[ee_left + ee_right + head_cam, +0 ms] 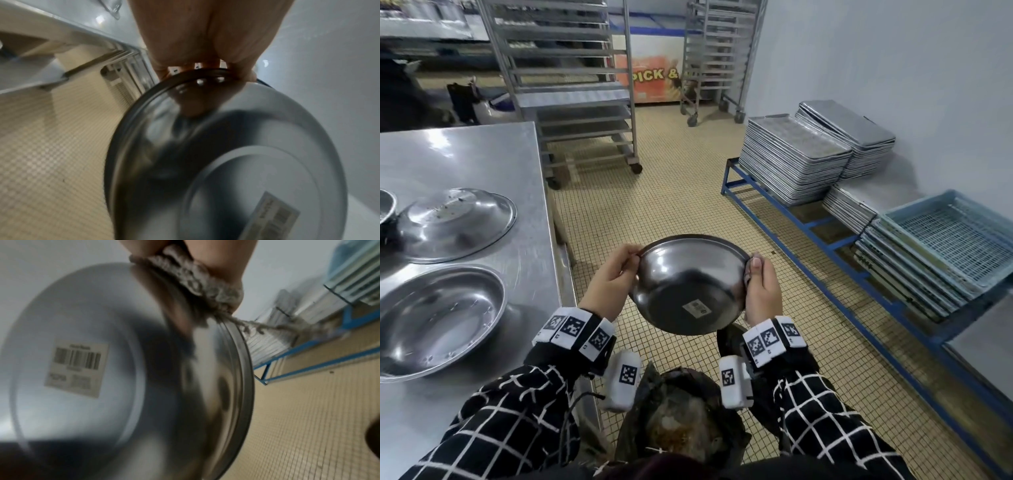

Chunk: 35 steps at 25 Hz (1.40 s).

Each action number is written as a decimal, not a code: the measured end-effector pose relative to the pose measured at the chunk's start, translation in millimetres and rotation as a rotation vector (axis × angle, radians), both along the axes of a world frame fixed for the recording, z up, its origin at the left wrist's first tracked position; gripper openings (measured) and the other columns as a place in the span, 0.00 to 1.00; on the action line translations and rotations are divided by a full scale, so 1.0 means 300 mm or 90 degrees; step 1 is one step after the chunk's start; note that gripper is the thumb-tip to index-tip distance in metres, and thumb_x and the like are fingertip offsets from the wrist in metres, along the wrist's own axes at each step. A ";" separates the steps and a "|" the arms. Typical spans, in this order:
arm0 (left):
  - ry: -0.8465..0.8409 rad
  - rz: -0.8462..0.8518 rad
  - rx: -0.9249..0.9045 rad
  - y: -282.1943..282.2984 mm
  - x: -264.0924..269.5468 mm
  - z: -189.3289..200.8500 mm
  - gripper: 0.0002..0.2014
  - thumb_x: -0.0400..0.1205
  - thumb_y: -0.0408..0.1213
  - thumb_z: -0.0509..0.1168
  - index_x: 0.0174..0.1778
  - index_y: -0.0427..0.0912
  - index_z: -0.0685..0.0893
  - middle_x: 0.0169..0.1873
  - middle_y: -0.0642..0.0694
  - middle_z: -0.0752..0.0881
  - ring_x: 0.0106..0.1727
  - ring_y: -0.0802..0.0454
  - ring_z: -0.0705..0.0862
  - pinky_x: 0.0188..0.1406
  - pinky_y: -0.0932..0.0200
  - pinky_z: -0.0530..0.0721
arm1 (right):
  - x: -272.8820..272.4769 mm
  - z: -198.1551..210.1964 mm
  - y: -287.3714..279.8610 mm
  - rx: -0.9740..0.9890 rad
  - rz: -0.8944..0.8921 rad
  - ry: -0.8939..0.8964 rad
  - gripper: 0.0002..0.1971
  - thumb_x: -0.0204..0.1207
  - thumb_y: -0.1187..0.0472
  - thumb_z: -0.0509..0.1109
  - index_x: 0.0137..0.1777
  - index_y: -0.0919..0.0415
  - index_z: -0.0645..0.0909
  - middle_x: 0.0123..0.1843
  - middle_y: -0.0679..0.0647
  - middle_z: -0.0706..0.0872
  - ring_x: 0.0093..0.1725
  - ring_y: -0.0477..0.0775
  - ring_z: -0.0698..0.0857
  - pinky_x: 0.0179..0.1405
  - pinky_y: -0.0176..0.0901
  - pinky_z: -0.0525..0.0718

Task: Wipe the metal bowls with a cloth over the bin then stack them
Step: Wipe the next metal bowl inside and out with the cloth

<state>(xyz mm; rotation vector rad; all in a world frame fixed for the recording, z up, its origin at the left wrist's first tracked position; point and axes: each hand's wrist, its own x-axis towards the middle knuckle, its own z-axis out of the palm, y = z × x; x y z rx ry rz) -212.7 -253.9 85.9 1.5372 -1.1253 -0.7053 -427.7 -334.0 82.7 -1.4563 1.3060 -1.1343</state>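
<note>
I hold a metal bowl (686, 286) tilted with its underside toward me, a barcode sticker (697, 307) on its base. My left hand (611, 279) grips the left rim; the bowl (236, 162) fills the left wrist view under my left hand (197, 40). My right hand (760, 291) pinches a grey cloth (197, 274) against the right rim of the bowl (123, 369). The bin (681, 425), lined with a dark bag and holding food scraps, stands below the bowl. On the steel table (465, 150) lie an upright bowl (434, 318) and an upturned bowl (458, 222).
Part of a third bowl (385, 205) shows at the table's left edge. Wheeled tray racks (571, 85) stand on the tiled floor ahead. A blue low rack (818, 222) along the right wall carries stacked metal trays (794, 154) and blue plastic crates (948, 240).
</note>
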 end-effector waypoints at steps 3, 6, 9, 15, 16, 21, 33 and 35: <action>-0.087 -0.084 0.032 0.006 -0.021 0.038 0.08 0.86 0.41 0.58 0.55 0.53 0.81 0.47 0.52 0.84 0.48 0.57 0.83 0.42 0.65 0.83 | -0.009 0.022 -0.038 -0.098 0.118 0.136 0.13 0.86 0.53 0.53 0.52 0.59 0.75 0.41 0.47 0.80 0.39 0.36 0.80 0.39 0.30 0.76; -0.196 -0.124 0.047 -0.004 -0.050 0.062 0.08 0.85 0.46 0.59 0.44 0.52 0.81 0.36 0.54 0.84 0.39 0.56 0.81 0.39 0.63 0.77 | 0.018 0.039 -0.065 -0.218 0.188 0.227 0.10 0.86 0.54 0.54 0.51 0.56 0.76 0.44 0.43 0.78 0.48 0.46 0.79 0.48 0.38 0.77; -0.145 -0.045 0.024 -0.017 -0.070 0.069 0.13 0.85 0.44 0.58 0.37 0.46 0.80 0.28 0.51 0.79 0.31 0.54 0.76 0.34 0.61 0.75 | 0.069 0.037 -0.066 -0.335 0.093 0.229 0.13 0.85 0.53 0.54 0.53 0.59 0.78 0.52 0.49 0.77 0.54 0.47 0.73 0.53 0.40 0.74; -0.065 0.057 0.000 -0.036 -0.082 0.100 0.16 0.86 0.43 0.58 0.42 0.36 0.84 0.31 0.37 0.85 0.32 0.39 0.80 0.36 0.47 0.81 | 0.173 -0.009 0.067 -0.480 0.086 0.343 0.19 0.83 0.50 0.53 0.68 0.53 0.76 0.69 0.51 0.71 0.69 0.55 0.71 0.69 0.58 0.72; -0.058 0.051 -0.004 -0.035 -0.082 0.107 0.16 0.86 0.43 0.58 0.41 0.36 0.83 0.29 0.38 0.84 0.29 0.41 0.78 0.33 0.48 0.80 | 0.171 -0.012 0.067 -0.463 0.076 0.322 0.21 0.83 0.50 0.52 0.71 0.53 0.75 0.71 0.51 0.71 0.70 0.55 0.71 0.71 0.55 0.71; -0.026 0.091 0.015 -0.030 -0.061 0.100 0.19 0.87 0.46 0.56 0.41 0.36 0.83 0.28 0.36 0.80 0.31 0.47 0.77 0.37 0.48 0.79 | 0.127 -0.023 -0.010 -0.094 -0.003 0.107 0.18 0.86 0.53 0.52 0.69 0.57 0.76 0.68 0.53 0.75 0.62 0.48 0.77 0.64 0.52 0.81; -0.094 0.089 -0.048 -0.031 -0.077 0.118 0.20 0.86 0.46 0.58 0.37 0.34 0.80 0.25 0.41 0.77 0.28 0.49 0.73 0.31 0.51 0.75 | 0.214 0.033 0.017 -0.255 -0.011 0.100 0.24 0.84 0.47 0.46 0.77 0.49 0.68 0.78 0.46 0.69 0.78 0.53 0.67 0.74 0.60 0.70; -0.022 0.081 -0.059 -0.017 -0.068 0.117 0.19 0.86 0.46 0.58 0.39 0.34 0.82 0.27 0.36 0.80 0.30 0.47 0.77 0.33 0.50 0.78 | 0.168 0.002 -0.014 -0.017 -0.039 -0.125 0.19 0.85 0.46 0.48 0.69 0.43 0.74 0.69 0.45 0.77 0.66 0.51 0.79 0.61 0.54 0.82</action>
